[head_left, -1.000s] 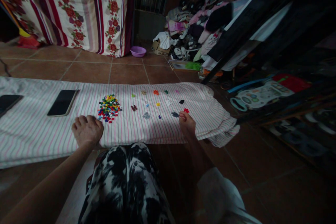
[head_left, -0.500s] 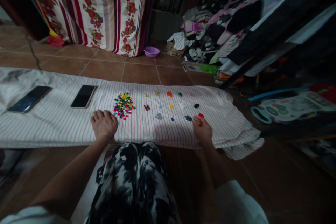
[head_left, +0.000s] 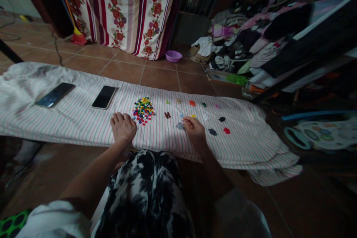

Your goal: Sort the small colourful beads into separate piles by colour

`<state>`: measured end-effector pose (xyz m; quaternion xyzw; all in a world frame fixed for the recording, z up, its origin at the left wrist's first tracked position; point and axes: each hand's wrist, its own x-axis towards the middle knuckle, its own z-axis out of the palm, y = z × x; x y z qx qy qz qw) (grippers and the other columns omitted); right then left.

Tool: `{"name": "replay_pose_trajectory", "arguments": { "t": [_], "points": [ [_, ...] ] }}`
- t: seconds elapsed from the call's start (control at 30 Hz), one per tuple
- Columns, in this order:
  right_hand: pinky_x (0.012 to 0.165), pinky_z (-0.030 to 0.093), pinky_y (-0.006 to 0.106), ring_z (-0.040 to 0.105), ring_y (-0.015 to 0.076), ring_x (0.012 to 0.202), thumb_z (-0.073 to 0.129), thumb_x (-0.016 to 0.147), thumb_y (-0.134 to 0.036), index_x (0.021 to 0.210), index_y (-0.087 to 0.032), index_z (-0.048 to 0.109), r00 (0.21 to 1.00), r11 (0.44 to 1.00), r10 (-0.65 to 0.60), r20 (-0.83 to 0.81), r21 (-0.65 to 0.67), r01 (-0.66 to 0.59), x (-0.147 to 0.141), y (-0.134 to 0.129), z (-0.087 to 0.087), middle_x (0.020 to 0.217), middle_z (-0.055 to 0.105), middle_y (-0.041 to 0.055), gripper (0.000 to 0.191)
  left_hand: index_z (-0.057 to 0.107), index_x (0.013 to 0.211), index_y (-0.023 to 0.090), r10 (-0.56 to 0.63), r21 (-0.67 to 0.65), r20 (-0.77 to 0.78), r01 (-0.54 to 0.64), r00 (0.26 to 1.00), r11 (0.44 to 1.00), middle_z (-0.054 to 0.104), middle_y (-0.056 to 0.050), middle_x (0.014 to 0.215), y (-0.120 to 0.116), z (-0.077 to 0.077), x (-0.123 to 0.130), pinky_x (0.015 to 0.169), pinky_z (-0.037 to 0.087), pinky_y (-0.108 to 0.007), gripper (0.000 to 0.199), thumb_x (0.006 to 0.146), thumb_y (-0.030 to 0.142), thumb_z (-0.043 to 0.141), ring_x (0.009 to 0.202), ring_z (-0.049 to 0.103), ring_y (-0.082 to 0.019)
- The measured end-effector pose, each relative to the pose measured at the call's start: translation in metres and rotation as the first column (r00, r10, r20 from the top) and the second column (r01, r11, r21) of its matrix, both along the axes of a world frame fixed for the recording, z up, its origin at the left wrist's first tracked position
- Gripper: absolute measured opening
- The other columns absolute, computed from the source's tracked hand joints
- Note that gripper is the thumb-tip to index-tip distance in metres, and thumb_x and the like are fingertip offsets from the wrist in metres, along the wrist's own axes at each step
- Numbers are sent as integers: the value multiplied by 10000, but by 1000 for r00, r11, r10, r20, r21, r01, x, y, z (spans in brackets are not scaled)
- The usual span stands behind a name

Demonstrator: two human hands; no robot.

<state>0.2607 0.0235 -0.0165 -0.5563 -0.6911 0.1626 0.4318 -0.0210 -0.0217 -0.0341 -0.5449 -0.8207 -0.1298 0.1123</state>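
Many tiny blocky bits [head_left: 143, 111] on creased striped cloth [head_left: 83, 124]; L grip [head_left: 123, 128] palm-down, flat; R grip [head_left: 195, 130] narrow, contents unclear.

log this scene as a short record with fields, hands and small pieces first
left hand: resting on striped cloth, near the mixed pile
right hand: pinched closed, beside the light grey group; any held piece unclear
mixed pile: many-coloured small pieces
rightmost group: red pieces
phones: two, left of the pile
floor: purple bowl near curtain
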Motion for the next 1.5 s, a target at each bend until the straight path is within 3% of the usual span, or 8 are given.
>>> {"name": "replay_pose_trajectory", "arguments": {
  "t": [0.1,0.17,0.33,0.53,0.77,0.93,1.2,1.5],
  "points": [
    [685,506,281,596,153,708,493,813,-279,914,-200,677,987,986,158,26,-50,-156,-46,10,-5,850,637,47,225,573,986,91,-6,8,-12,6,1000,1000,551,-210,1137,0,-1,-1,979,308,-461,368,853,332,328,1201,424,-340],
    [722,506,274,611,152,750,495,811,-223,931,-200,673,978,975,197,75,-116,-187,-70,17,-9,889,641,51,216,573,981,94,-7,10,-17,7,1000,1000,553,-207,1128,1,-1,-1,969,315,-461,366,854,332,326,1188,433,-339],
    [840,464,280,603,172,907,481,838,-154,1032,-209,656,945,974,153,290,-207,-95,-107,27,-10,976,645,61,267,573,979,95,-14,14,-19,15,1000,1000,556,-207,1110,1,-1,-1,947,327,-465,361,852,328,328,1164,446,-342],
    [825,427,285,596,177,950,495,886,-250,1027,-256,643,880,955,117,460,-295,27,-127,28,-7,1008,662,38,204,571,973,97,-15,15,-24,16,1000,1000,554,-208,1117,1,-1,-1,956,321,-461,356,860,330,326,1167,446,-336],
    [809,416,273,588,164,919,522,884,-243,943,-235,618,905,962,107,412,-274,12,-127,30,-15,934,652,35,114,577,982,101,-13,20,-19,13,1000,1000,556,-205,1133,0,-3,-2,968,313,-467,372,865,336,314,1200,428,-343],
    [789,427,291,573,185,894,548,856,-225,867,-227,603,946,984,86,313,-176,-31,-124,29,-21,921,634,51,56,580,991,106,-6,4,4,6,1000,1000,558,-209,1149,0,0,0,963,314,-473,368,855,336,327,1212,423,-347],
    [844,442,299,566,175,896,491,846,-188,895,-231,586,974,989,107,198,-117,-85,-118,22,-22,907,631,32,115,574,978,114,-3,-2,1,3,1000,1000,562,-203,1116,-1,2,0,943,330,-466,371,854,349,315,1179,440,-340],
    [818,487,280,592,158,861,415,814,-137,911,-200,609,999,999,44,28,-8,-43,-68,-1,-22,933,615,54,226,569,968,102,-18,17,-19,18,1000,1000,551,-197,1063,-2,-1,0,940,338,-458,388,851,355,298,1129,455,-334]
  ]
}}
